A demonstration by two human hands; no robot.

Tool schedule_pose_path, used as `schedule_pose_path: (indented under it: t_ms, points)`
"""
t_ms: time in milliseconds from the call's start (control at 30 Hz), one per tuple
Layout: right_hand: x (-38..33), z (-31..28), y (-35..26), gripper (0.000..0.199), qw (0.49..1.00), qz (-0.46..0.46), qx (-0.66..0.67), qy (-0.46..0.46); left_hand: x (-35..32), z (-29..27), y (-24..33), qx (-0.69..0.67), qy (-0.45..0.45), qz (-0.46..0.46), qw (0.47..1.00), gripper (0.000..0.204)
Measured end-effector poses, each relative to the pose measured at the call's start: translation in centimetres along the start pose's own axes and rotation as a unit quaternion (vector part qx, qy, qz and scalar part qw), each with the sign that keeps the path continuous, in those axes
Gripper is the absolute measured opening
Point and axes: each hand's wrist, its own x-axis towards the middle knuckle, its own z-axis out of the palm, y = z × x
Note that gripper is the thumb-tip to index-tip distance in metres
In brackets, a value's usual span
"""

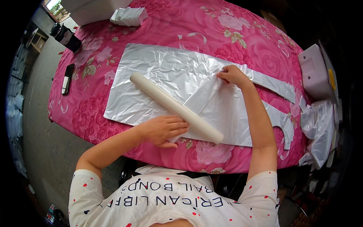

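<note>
A stack of silvery-white plastic vest bags (151,62) with long handles lies flat on the table, its handles toward the right. Across it, slanting from upper left to lower right, rests a white roll (166,99) of thin film or bags. From beneath the roll a loose sheet of plastic (204,92) runs up to the right. My right hand (233,75) pinches that sheet's upper corner between thumb and fingers. My left hand (165,130) lies flat with fingers extended, touching the roll's near side and the plastic below it.
A pink flowered cloth (211,22) covers the table. A phone (68,78) and a dark bottle (65,37) are on the left. White packets (129,16) sit beside a white box (92,9) at the back. A pinkish bin (317,72) and crumpled clear bags (318,128) stand right.
</note>
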Motion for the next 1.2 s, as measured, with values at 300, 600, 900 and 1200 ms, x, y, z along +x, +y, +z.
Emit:
schedule_pose_path:
  t_ms: [300, 600, 900, 1200]
  points:
    - [-4.7, 5.4, -2.7, 0.031, 0.956, -0.13, 0.022, 0.263, -0.4, 4.1, 3.3, 0.029, -0.021, -0.11, 0.993, 0.083]
    - [-15.6, 13.0, 0.3, 0.056, 0.926, -0.194, -0.27, 0.18, 0.2, 4.9, 4.8, 0.057, 0.0, -0.134, 0.989, 0.085]
    - [-17.8, 3.1, 7.7, 0.056, 0.894, -0.026, -0.251, 0.37, 0.1, 1.5, 0.9, 0.029, -0.063, -0.026, 0.997, 0.09]
    - [-14.4, 10.6, 1.6, 0.049, 0.887, -0.327, -0.255, 0.205, 1.0, 7.1, 6.1, 0.05, -0.001, -0.154, 0.987, 0.083]
